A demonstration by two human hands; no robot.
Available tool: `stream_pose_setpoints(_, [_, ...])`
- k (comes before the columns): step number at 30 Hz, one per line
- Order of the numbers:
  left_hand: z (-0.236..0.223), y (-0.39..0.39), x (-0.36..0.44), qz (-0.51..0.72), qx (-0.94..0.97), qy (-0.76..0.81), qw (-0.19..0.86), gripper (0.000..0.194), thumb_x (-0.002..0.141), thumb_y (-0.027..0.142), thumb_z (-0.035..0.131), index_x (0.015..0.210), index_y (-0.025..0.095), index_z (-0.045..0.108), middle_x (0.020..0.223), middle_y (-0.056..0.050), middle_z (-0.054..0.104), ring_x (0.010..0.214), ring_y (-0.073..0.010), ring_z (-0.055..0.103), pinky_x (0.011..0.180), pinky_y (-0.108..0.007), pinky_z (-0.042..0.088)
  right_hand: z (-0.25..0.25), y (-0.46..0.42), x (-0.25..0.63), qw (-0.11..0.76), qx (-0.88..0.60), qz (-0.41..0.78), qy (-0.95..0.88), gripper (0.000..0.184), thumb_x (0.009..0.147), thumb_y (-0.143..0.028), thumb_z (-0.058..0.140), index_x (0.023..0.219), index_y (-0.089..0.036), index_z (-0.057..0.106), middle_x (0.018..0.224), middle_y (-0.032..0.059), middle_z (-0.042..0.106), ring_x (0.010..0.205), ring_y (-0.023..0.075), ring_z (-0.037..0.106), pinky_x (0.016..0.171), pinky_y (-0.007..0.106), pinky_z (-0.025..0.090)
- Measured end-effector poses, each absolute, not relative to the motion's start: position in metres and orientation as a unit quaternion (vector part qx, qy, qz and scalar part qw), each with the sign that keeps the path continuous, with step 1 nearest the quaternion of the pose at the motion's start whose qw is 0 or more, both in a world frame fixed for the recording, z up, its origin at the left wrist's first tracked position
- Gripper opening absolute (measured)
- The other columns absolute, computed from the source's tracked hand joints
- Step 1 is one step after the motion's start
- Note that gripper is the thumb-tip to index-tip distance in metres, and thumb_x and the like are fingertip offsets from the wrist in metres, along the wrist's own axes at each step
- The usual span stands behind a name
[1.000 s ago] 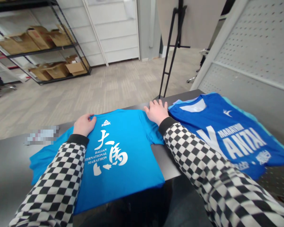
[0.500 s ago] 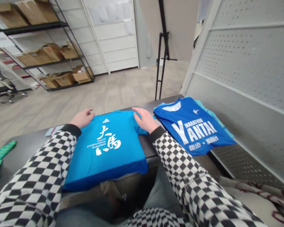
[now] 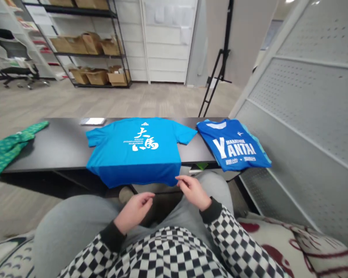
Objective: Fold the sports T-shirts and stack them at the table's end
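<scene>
A bright blue T-shirt point(image 3: 116, 154) with white lettering lies face up across the table, sleeves spread and hem hanging over the near edge. Over my lap, below that hem, my left hand point(image 3: 135, 210) is loosely curled with nothing in it. My right hand point(image 3: 193, 191) is at the shirt's lower right corner, fingers partly bent and slightly apart; whether the fingertips touch the fabric I cannot tell. To the right rests a darker blue sleeveless shirt point(image 3: 234, 144) marked "Marathon Yantai", on top of a lighter teal garment point(image 3: 263, 154).
A green patterned garment point(image 3: 14, 144) hangs over the left end of the dark table point(image 3: 60, 146). A phone-like flat item point(image 3: 93, 121) lies at the far edge. A perforated grey panel point(image 3: 313, 96) stands on the right. Behind are shelves with cardboard boxes point(image 3: 95, 76) and a black stand point(image 3: 220, 77).
Both hands have left the shirt's shoulder area and come back towards my body. The shirt's sleeves now show spread out on both sides. The camera view has shifted left.
</scene>
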State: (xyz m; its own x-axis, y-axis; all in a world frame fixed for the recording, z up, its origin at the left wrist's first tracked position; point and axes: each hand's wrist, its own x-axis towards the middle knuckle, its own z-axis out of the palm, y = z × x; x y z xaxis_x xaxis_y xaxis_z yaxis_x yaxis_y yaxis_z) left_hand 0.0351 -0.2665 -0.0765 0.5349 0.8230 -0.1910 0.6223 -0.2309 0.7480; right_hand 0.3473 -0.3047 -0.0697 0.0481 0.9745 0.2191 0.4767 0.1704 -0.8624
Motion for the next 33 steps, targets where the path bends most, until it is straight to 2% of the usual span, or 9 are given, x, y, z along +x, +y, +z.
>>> stream_pose_setpoints(7, [-0.067, -0.3, 0.048, 0.011, 0.866, 0.358, 0.35, 0.046, 0.104, 0.041, 0.058, 0.137, 0.022, 0.083, 0.114, -0.009, 0.088, 0.106, -0.0282, 0.081, 0.095, -0.037, 0.06, -0.039, -0.311, 0.349, 0.421, -0.639, 0.197, -0.613, 0.039, 0.104, -0.041, 0.057, 0.125, -0.025, 0.085, 0.107, 0.0093, 0.087, 0.089, 0.0285, 0.081, 0.093, 0.046, 0.067])
stream_pose_setpoints(12, [-0.074, -0.303, 0.044, -0.005, 0.866, 0.347, 0.36, 0.047, 0.104, 0.043, 0.057, 0.14, 0.024, 0.082, 0.116, -0.007, 0.087, 0.108, -0.0286, 0.08, 0.092, -0.036, 0.06, 0.028, -0.305, 0.457, 0.384, -0.765, -0.043, -0.515, 0.052, 0.108, -0.043, 0.045, 0.138, -0.02, 0.08, 0.132, 0.0171, 0.082, 0.123, 0.0349, 0.077, 0.116, 0.051, 0.058])
stream_pose_setpoints(14, [-0.078, -0.301, 0.043, -0.022, 0.867, 0.348, 0.356, 0.047, 0.103, 0.042, 0.057, 0.138, 0.024, 0.082, 0.115, -0.007, 0.087, 0.107, -0.0291, 0.08, 0.092, -0.037, 0.06, 0.044, -0.287, 0.507, 0.303, -0.809, -0.098, -0.494, 0.059, 0.109, -0.043, 0.043, 0.153, -0.016, 0.072, 0.151, 0.0199, 0.073, 0.147, 0.0365, 0.064, 0.131, 0.055, 0.044])
stream_pose_setpoints(17, [-0.081, -0.3, 0.045, -0.038, 0.872, 0.347, 0.345, 0.046, 0.102, 0.04, 0.058, 0.136, 0.023, 0.083, 0.112, -0.009, 0.087, 0.106, -0.0304, 0.08, 0.091, -0.039, 0.06, 0.043, -0.253, 0.56, 0.125, -0.859, -0.023, -0.496, 0.076, 0.109, -0.055, 0.048, 0.171, -0.012, 0.053, 0.178, 0.0232, 0.048, 0.169, 0.0452, 0.037, 0.139, 0.068, 0.023])
stream_pose_setpoints(20, [-0.081, -0.3, 0.051, -0.046, 0.875, 0.338, 0.345, 0.045, 0.1, 0.041, 0.06, 0.135, 0.023, 0.082, 0.111, -0.01, 0.087, 0.106, -0.032, 0.081, 0.091, -0.039, 0.06, 0.023, -0.222, 0.582, 0.048, -0.874, 0.042, -0.482, 0.09, 0.111, -0.065, 0.042, 0.183, -0.012, 0.03, 0.189, 0.0224, 0.024, 0.175, 0.048, 0.021, 0.139, 0.073, 0.016])
stream_pose_setpoints(22, [-0.082, -0.299, 0.052, -0.055, 0.871, 0.338, 0.352, 0.045, 0.1, 0.042, 0.061, 0.135, 0.023, 0.082, 0.113, -0.011, 0.087, 0.107, -0.0325, 0.081, 0.091, -0.039, 0.061, 0.013, -0.207, 0.587, 0.04, -0.878, 0.047, -0.475, 0.093, 0.112, -0.07, 0.038, 0.184, -0.013, 0.025, 0.19, 0.0232, 0.02, 0.176, 0.048, 0.017, 0.139, 0.073, 0.015])
stream_pose_setpoints(26, [-0.089, -0.298, 0.049, -0.081, 0.862, 0.358, 0.351, 0.048, 0.099, 0.044, 0.061, 0.137, 0.023, 0.081, 0.12, -0.013, 0.086, 0.112, -0.0346, 0.081, 0.094, -0.041, 0.062, 0.014, -0.186, 0.597, 0.028, -0.883, 0.04, -0.467, 0.092, 0.113, -0.066, 0.044, 0.183, -0.009, 0.029, 0.185, 0.0333, 0.026, 0.173, 0.0499, 0.026, 0.135, 0.074, 0.024])
stream_pose_setpoints(30, [-0.094, -0.296, 0.043, -0.105, 0.86, 0.366, 0.341, 0.051, 0.099, 0.046, 0.06, 0.139, 0.022, 0.08, 0.124, -0.017, 0.085, 0.115, -0.0374, 0.081, 0.096, -0.044, 0.062, 0.05, -0.171, 0.62, -0.03, -0.86, 0.1, -0.499, 0.08, 0.115, -0.056, 0.058, 0.176, -0.005, 0.046, 0.174, 0.0352, 0.047, 0.163, 0.0384, 0.048, 0.13, 0.046, 0.038])
stream_pose_setpoints(33, [-0.093, -0.293, 0.042, -0.113, 0.855, 0.371, 0.345, 0.053, 0.1, 0.047, 0.059, 0.141, 0.021, 0.079, 0.126, -0.018, 0.084, 0.117, -0.038, 0.08, 0.098, -0.045, 0.062, 0.09, -0.168, 0.63, -0.03, -0.855, 0.078, -0.512, 0.061, 0.12, -0.05, 0.053, 0.16, -0.007, 0.069, 0.158, 0.0318, 0.066, 0.148, 0.0291, 0.064, 0.117, 0.037, 0.043])
